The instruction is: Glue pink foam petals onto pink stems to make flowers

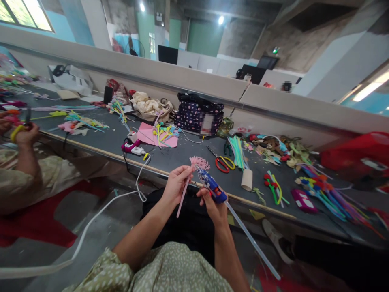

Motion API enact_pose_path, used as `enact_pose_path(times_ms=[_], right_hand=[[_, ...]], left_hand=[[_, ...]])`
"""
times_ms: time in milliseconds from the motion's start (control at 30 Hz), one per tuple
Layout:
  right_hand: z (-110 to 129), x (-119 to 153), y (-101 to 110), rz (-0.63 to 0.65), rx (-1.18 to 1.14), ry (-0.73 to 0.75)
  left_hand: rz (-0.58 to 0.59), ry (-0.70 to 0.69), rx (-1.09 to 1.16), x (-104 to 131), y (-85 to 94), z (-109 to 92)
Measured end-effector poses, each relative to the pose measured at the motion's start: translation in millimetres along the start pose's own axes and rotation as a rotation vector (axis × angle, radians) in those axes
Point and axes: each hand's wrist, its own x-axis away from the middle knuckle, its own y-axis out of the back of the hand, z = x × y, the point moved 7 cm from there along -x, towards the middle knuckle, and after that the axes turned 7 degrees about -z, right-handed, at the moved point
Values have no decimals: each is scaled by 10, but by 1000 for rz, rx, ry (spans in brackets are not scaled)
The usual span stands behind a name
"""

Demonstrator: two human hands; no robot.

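A long dark worktable (pixel 172 157) is being covered along much of its length by craft materials, and a polka-dot bag (pixel 191 117) is being kept at its back edge. On a pink sheet (pixel 145 133), small stemmed pieces in yellow, blue and pink (pixel 164 132) are being held in a loose pile; by their look, these are being counted here as finished or partly finished work. To the right, a bundle of pale green and white fuzzy stems (pixel 237 151) is lying loose, apparently being left for later use. Over the table's front edge, a blue hot-glue gun (pixel 209 184) is being gripped by the right hand (pixel 212 205), whose fingers are being wrapped around the handle, while a long translucent glue stick (pixel 252 239) is being carried out of its rear. Just beyond the gun, red-and-yellow-handled scissors (pixel 221 164) are being left unused on the tabletop. A slim pink stem (pixel 183 198) is being pinched near its top by the left hand (pixel 175 184), thumb and fingers closed narrowly on it. Above those fingertips, a pink fringed flower head (pixel 201 163) is being presented to the gun's nozzle; whether they are touching cannot be told. The fringe is already being spread, so shaping appears largely done; the gluing seems to be under way, and whether the join is being fully secured is not being shown.
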Motion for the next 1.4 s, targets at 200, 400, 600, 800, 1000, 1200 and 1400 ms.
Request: enact_pose_path(times_ms=[200,400,600,800,1000,1200,1400], right_hand=[[-39,6,7,-29,-29,-50],[-85,16,31,-71,-67,-84],[-148,12,30,-49,-139,-108],[-201,8,29,-73,-165,-129],[-222,26,55,-97,-165,-139],[-242,24,68,-99,-131,-131],[-216,25,64,-101,-133,-136]], left_hand=[[14,-5,3,12,-10,5],[20,-3,-2,17,-11,21],[35,-3,-12,35,-22,22],[24,-33,-28,64,-28,-15],[38,-26,-30,80,-47,-8],[40,-27,-34,85,-49,-16],[53,-42,-41,88,-44,-21]])
